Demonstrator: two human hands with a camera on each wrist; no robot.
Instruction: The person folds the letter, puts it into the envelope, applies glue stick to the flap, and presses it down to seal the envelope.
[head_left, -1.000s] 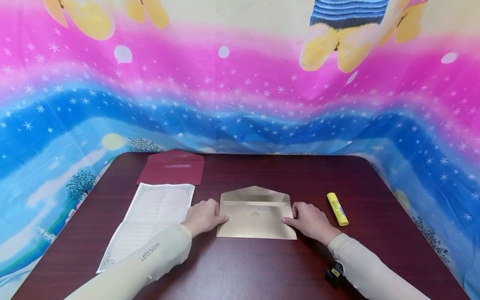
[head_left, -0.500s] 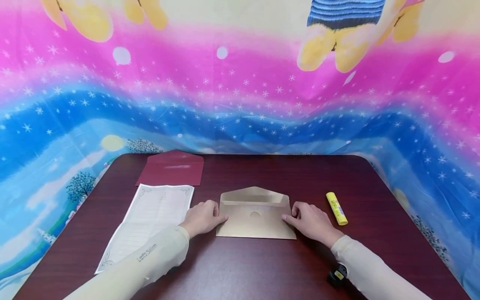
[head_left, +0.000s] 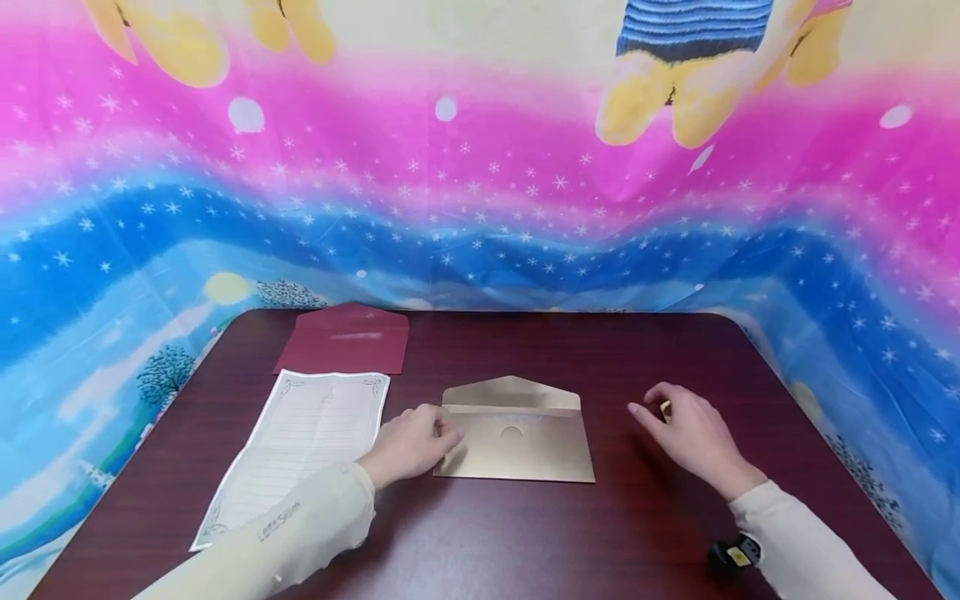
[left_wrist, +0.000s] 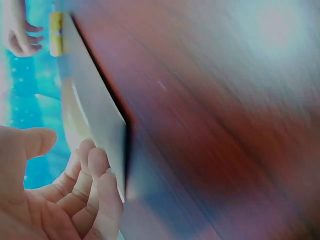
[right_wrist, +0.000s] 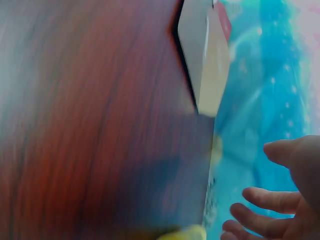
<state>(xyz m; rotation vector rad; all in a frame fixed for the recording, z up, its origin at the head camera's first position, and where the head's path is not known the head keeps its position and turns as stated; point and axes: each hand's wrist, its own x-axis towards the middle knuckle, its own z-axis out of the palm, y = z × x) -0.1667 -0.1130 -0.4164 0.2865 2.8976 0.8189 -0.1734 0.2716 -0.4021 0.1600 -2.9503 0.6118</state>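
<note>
A gold envelope [head_left: 517, 454] lies on the table with its pointed flap folded out toward the back. My left hand [head_left: 411, 443] is at the envelope's left edge; in the left wrist view its thumb stands apart from its loosely bent fingers [left_wrist: 107, 192]. Off to the right of the envelope, my right hand [head_left: 693, 429] hovers with thumb and fingers spread, nothing between them. It mostly hides a yellow glue stick [left_wrist: 57, 34], a bit of which shows between thumb and forefinger in the head view.
Left of the envelope lies a lined white sheet [head_left: 322, 417] with a decorated border, partly under my left forearm. Behind it is a dark red envelope [head_left: 348, 342]. A printed cloth [head_left: 480, 208] hangs around the table [head_left: 510, 542] at the back and sides.
My right hand has left the envelope's right edge and moved right, over the glue stick. The left hand has lifted its thumb off the envelope and stays beside its left edge.
</note>
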